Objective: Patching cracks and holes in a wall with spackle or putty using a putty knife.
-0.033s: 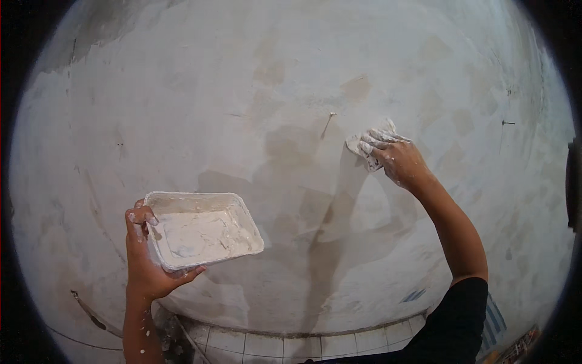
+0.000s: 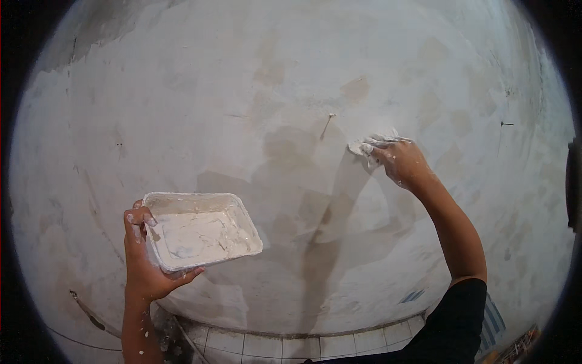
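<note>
While your right hand (image 2: 401, 161) clamps a putty-smeared scraper (image 2: 365, 145) flat against the patchy plastered wall (image 2: 254, 91) right of centre, your left hand (image 2: 145, 258) grips the white putty tray (image 2: 200, 230) at lower left, above the tiled floor (image 2: 291, 349).

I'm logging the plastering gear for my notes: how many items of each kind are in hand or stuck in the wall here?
White plastic tray of plaster, held by the left hand: 1
Plaster-coated scraper, pressed to the wall by the right hand: 1
Nails in the wall: 2
Total: 4
</note>
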### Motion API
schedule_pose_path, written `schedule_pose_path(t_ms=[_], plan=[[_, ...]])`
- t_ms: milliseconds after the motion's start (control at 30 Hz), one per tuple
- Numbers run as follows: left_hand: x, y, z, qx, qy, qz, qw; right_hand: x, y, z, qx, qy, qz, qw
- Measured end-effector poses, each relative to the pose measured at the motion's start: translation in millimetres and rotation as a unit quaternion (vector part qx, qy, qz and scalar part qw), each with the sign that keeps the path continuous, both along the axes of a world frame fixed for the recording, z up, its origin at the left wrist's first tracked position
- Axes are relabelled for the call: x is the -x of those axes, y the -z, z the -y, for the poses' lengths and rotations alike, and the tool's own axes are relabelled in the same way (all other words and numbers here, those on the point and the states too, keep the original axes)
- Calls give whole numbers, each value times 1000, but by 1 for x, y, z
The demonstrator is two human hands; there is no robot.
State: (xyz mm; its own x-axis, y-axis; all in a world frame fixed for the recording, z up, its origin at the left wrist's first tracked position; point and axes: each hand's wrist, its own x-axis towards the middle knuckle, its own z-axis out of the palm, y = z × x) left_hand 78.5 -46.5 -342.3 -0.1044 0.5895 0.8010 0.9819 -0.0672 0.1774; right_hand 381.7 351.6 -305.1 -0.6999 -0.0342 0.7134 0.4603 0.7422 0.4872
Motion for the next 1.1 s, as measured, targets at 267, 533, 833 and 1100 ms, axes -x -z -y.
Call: schedule_pose_path(t_ms=[267, 533, 833, 1100], plan=[[4, 3, 2, 5, -20, 13, 1000, -15, -80, -42, -16, 81, -347, 934], [14, 8, 8, 4, -19, 10, 1000, 36, -87, -15, 19, -70, -330, 941], [42, 24, 2, -26, 29, -1, 999, 52, -48, 33, 31, 22, -44, 998], [37, 22, -2, -70, 66, -12, 995, -3, -39, 38, 39, 20, -162, 986]])
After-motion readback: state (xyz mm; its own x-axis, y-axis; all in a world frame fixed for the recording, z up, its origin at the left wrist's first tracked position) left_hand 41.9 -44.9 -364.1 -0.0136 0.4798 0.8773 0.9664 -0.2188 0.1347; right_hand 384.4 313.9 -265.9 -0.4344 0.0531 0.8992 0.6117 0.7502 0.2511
